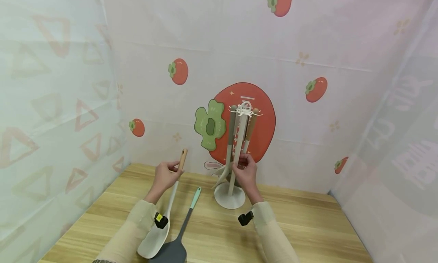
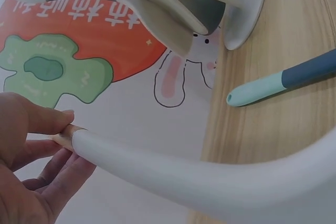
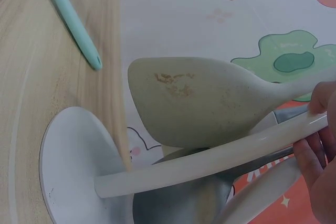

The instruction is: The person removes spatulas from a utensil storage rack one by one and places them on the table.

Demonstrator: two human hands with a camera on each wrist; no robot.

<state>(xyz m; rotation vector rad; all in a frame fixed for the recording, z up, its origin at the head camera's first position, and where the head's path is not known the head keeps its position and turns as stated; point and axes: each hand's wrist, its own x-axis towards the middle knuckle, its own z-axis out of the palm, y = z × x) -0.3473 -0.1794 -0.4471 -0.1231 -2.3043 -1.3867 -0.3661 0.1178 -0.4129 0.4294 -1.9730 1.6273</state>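
Your left hand [image 1: 167,176] pinches the wooden-handled white spatula [image 1: 154,238] low on its grip, the head hanging down by the wooden table [image 1: 291,225] and overlapping, in the head view, the dark blade of the mint-handled turner [image 1: 170,252]; your right hand [image 1: 247,172] grips the pole of the white utensil stand [image 1: 241,137] above its round base [image 1: 225,202]; swing the spatula carelessly and its head could catch that turner, though you cannot tell whether the two touch; your pinch sits far from the broad head, so its weight might twist the handle in your grasp; slacken the right hand and a knock on the hook ring [image 1: 245,111] could tip the stand; a jolt there might also send the hanging beige spatula [image 3: 199,100] swinging into its neighbours
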